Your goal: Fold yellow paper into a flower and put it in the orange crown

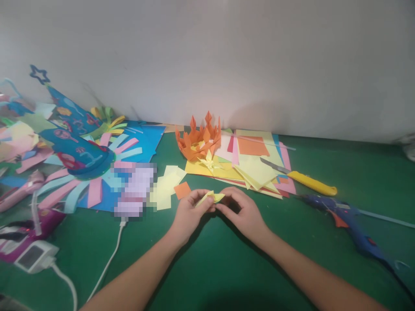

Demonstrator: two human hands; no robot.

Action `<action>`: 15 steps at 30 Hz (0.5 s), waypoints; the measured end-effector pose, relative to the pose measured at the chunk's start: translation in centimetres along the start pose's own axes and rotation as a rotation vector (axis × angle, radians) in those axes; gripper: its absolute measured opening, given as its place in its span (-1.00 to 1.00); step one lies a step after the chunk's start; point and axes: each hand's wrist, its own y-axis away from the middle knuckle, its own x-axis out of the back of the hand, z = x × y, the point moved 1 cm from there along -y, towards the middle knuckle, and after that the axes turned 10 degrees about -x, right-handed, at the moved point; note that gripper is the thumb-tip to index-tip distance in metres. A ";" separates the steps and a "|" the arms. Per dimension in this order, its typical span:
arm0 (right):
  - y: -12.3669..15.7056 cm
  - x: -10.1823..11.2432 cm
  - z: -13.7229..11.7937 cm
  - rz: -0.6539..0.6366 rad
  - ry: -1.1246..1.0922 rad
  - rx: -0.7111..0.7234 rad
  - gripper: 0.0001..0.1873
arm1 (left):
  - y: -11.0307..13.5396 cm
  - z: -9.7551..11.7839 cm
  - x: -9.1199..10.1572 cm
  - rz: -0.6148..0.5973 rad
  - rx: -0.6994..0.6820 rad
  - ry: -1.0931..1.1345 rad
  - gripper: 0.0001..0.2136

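Both my hands meet over the green table (227,268) and pinch a small folded yellow paper piece (211,197). My left hand (189,214) grips its left end with curled fingers. My right hand (243,211) holds the right end between thumb and fingers. Just beyond them lie loose pale yellow paper squares (167,183) and a small orange square (182,190). Farther back stand an orange folded paper crown (197,140) and a small yellow paper star (210,163).
A stack of coloured paper sheets (256,162) lies at the back. A yellow-handled knife (308,182) and a blue glue gun (346,220) lie to the right. Blue and pink paper crafts (81,155) fill the left, with a white charger (34,255) and cable (106,263).
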 end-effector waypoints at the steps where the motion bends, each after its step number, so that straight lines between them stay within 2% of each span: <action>1: 0.0 0.0 -0.1 -0.020 0.006 -0.011 -0.94 | 0.0 0.0 0.0 -0.009 -0.008 -0.018 -0.73; 7: 0.1 0.1 -0.4 -0.025 0.021 -0.030 -0.94 | 0.3 0.1 0.0 -0.038 -0.054 -0.149 -0.81; 15: 0.3 0.1 -0.1 0.010 0.058 -0.001 -0.90 | 0.6 0.3 -0.2 -0.021 -0.010 -0.096 -0.81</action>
